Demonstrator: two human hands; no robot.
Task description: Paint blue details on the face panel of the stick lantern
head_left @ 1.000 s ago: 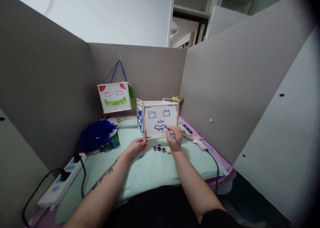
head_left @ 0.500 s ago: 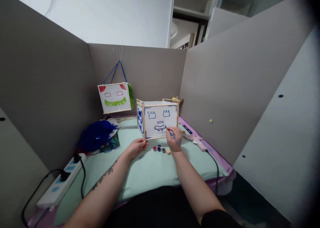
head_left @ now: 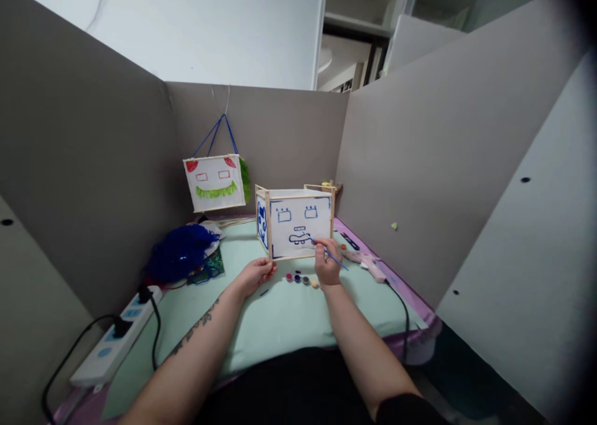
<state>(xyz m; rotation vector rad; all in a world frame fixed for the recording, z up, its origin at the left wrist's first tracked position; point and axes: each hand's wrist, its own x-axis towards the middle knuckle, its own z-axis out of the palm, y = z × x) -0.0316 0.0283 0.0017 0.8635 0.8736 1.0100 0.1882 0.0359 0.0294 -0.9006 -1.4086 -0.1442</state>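
A white box lantern with a wooden stick frame (head_left: pixel 285 233) stands on the pale green mat. Its front bears blue drawn eyes and a mouth, and its left side another blue drawing. My left hand (head_left: pixel 256 275) pinches the frame's lower left corner. In my right hand (head_left: pixel 329 261) is a thin blue brush (head_left: pixel 336 262), tilted, with its tip at the right end of the drawn mouth. Small paint pots (head_left: pixel 297 279) sit in a row on the mat between my hands, in front of the lantern.
Another lantern (head_left: pixel 215 185) with red and green decoration hangs at the back left. Blue yarn (head_left: pixel 180 252) lies below it. A white power strip (head_left: pixel 116 338) is at the left edge. A pink glue gun (head_left: pixel 373 268) and a dark cutter (head_left: pixel 349 241) lie at the right.
My right hand has shifted slightly right, and the brush now slants at a flatter angle. My left hand stays at the lantern's corner.
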